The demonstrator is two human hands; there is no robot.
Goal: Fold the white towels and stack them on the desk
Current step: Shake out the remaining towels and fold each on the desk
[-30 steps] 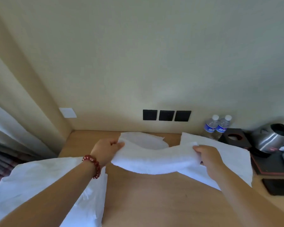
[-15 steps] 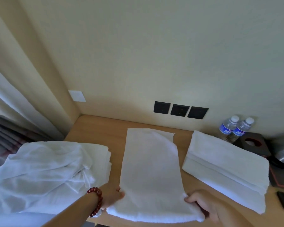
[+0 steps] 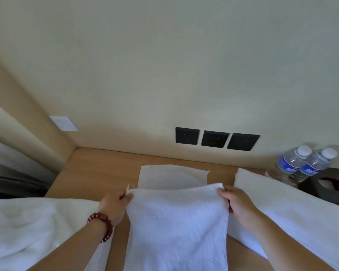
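The left hand [image 3: 115, 205], with a red bead bracelet [image 3: 102, 224] at its wrist, pinched the near-left corner of the white towel [image 3: 176, 222]; the right hand [image 3: 237, 204] gripped the matching right corner. Half a second before, both hands had held that edge low at six o'clock with the towel laid out long; now they had carried it up toward twelve o'clock, over the far half, whose back edge still showed on the desk [image 3: 98, 169]. That looked like a fold in half under way, not yet pressed flat.

At three o'clock lay a folded towel [image 3: 294, 208], the likely base of the stack. At nine o'clock sat a heap of unfolded towels [image 3: 27, 231], so much remained. Two water bottles [image 3: 303, 165] stood at two o'clock, wall sockets [image 3: 215, 138] at twelve.
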